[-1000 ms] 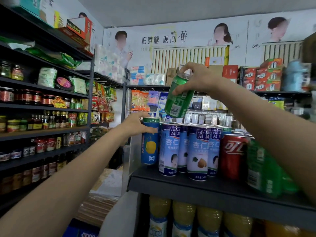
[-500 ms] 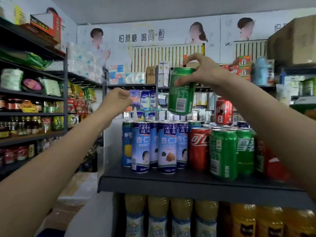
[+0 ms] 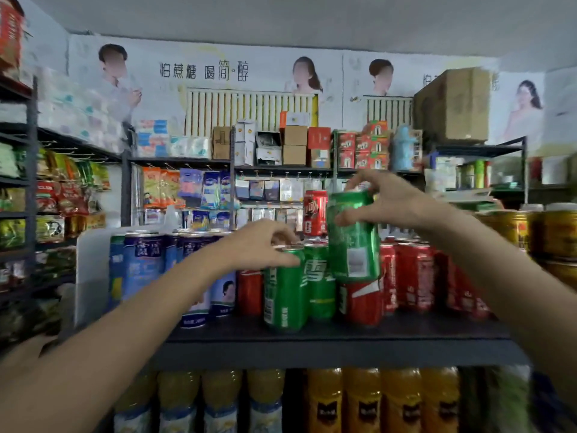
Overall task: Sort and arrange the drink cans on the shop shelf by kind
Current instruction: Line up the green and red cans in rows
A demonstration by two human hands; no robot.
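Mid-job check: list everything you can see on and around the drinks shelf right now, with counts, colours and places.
Held green can: one, green, lifted above the red cans, in the right hand.
Standing green cans: two visible, green, shelf front centre.
Red cans: several, exact count unclear, right of the green ones; one more sits higher behind.
Blue-and-white cans: several, left part of shelf.
Gold cans: a few, far right.
Shelf: one, dark grey.
Yellow drink bottles: a row, below the shelf.
Cardboard box: one, brown, top right rack.
Left hand: grip on top of the front green can.
Right hand: grip around the held can.
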